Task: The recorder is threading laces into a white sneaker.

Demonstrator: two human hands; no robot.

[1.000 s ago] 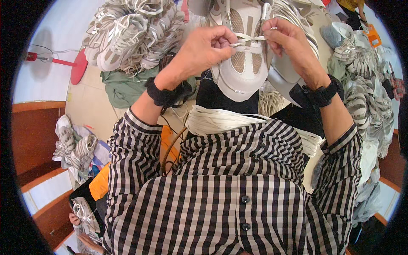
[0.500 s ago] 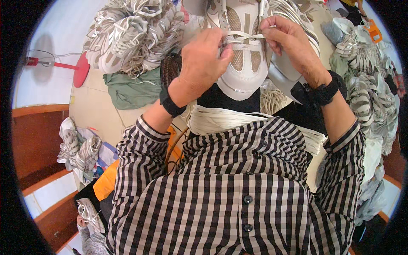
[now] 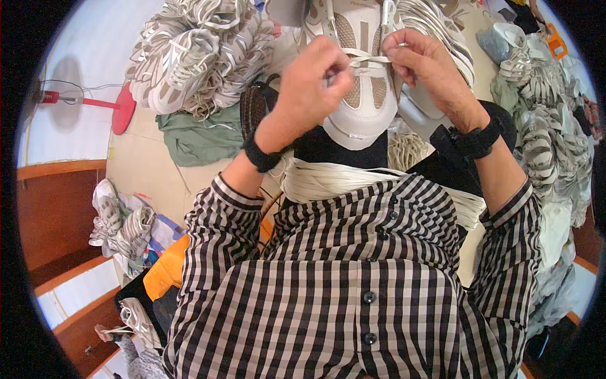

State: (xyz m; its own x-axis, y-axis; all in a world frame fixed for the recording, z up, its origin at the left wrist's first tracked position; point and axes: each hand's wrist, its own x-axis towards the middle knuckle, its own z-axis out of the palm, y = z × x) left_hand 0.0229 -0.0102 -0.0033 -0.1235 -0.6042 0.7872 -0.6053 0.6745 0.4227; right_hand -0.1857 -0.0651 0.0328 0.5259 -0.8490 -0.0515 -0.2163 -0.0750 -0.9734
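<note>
Right of a heap of shoes point(image 3: 183, 60), my curled left hand point(image 3: 312, 82), too blurred to tell its grip, is at the pale shoe point(image 3: 358, 121) before me, whose white lace point(image 3: 374, 59) my right hand point(image 3: 424, 63) pinches.

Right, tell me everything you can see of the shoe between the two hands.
The shoe is off-white, with tan mesh panels and a smooth, leather-like toe pointing toward the person. It lies sole down, or nearly so; the picture's top edge cuts off its rear. A flat, pale lace crosses its front, not fully threaded. The right hand pinches the lace; the blurred left hand is beside it, grip unclear.
</note>
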